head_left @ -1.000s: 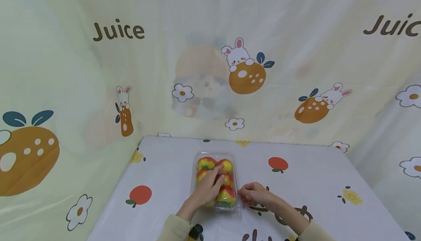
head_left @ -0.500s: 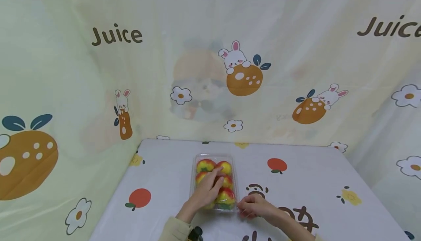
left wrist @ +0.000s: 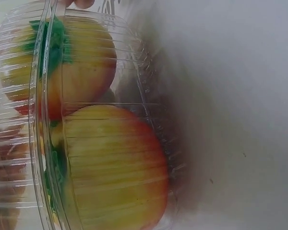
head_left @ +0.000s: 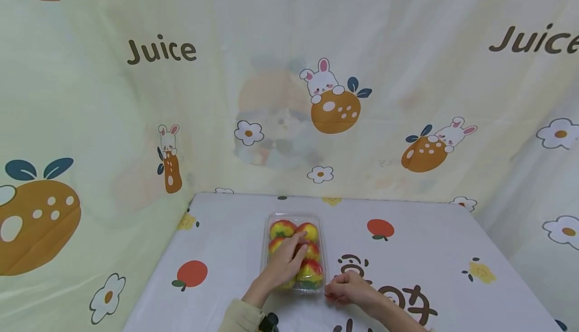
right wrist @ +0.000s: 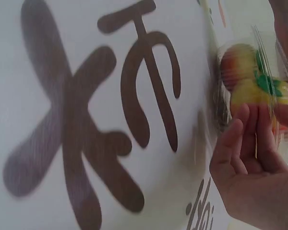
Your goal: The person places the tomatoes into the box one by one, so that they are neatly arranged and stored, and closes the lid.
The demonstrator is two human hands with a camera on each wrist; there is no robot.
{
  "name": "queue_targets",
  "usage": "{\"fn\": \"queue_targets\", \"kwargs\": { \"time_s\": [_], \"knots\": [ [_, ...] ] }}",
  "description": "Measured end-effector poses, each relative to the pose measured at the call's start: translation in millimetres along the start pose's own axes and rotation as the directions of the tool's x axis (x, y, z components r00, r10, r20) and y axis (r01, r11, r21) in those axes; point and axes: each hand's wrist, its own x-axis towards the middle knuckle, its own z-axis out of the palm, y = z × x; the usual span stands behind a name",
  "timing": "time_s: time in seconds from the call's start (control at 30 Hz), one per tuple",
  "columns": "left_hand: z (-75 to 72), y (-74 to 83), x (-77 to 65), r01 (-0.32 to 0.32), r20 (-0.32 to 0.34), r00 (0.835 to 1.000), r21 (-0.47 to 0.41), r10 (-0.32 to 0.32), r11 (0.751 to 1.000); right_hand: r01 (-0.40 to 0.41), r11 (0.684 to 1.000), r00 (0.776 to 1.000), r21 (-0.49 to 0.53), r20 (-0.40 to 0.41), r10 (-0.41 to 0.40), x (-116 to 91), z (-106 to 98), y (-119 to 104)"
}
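A clear plastic clamshell box (head_left: 323, 259) lies on the table, its lid down, packed with several red-and-yellow fruits (head_left: 309, 271) that have green leafy caps. My left hand (head_left: 281, 264) rests on top of the lid with fingers extended, covering part of the fruit. At the box's near right corner, my right hand (head_left: 353, 292) pinches the edge between thumb and curled fingers; the right wrist view shows these fingers (right wrist: 252, 139) bunched at the rim. Close up in the left wrist view are the ribbed box wall and two fruits (left wrist: 115, 167).
The table is covered by a white cloth (head_left: 230, 251) printed with fruit and brown lettering. A hanging curtain (head_left: 253, 30) with rabbit and orange prints encloses the back and both sides. A dark strap (head_left: 270, 320) is on the left wrist.
My right hand has shifted slightly down and left, onto the box's near right corner. The left hand stays on the lid. The head view has tilted slightly.
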Motion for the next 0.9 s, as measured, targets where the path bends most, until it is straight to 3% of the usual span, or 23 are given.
{"fn": "queue_targets", "kwargs": {
  "time_s": [0.3,0.43,0.6,0.77,0.9],
  "knots": [
    [0.3,-0.6,-1.0,-0.043,-0.010,0.999,0.017,0.043,0.999,-0.029,0.996,0.997,0.087,-0.072,0.035,3.0,6.8,5.0],
    [-2.0,0.6,-1.2,-0.014,-0.002,1.000,0.001,0.014,1.000,-0.042,0.997,0.997,0.071,-0.060,0.046,3.9,5.5,5.1],
    [-6.3,1.6,-0.3,0.018,0.012,1.000,0.005,-0.018,1.000,-0.025,1.000,0.998,-0.014,-0.054,0.024,3.2,2.1,0.9],
    [-15.4,2.7,2.5,-0.014,0.008,1.000,-0.014,0.014,1.000,-0.028,0.990,0.993,-0.140,-0.115,0.011,3.7,-8.2,-11.9],
    [-29.6,0.7,6.0,-0.019,-0.020,1.000,0.043,0.020,0.999,0.036,0.975,0.983,-0.218,-0.167,-0.073,6.1,-22.2,-28.2]
  ]
}}
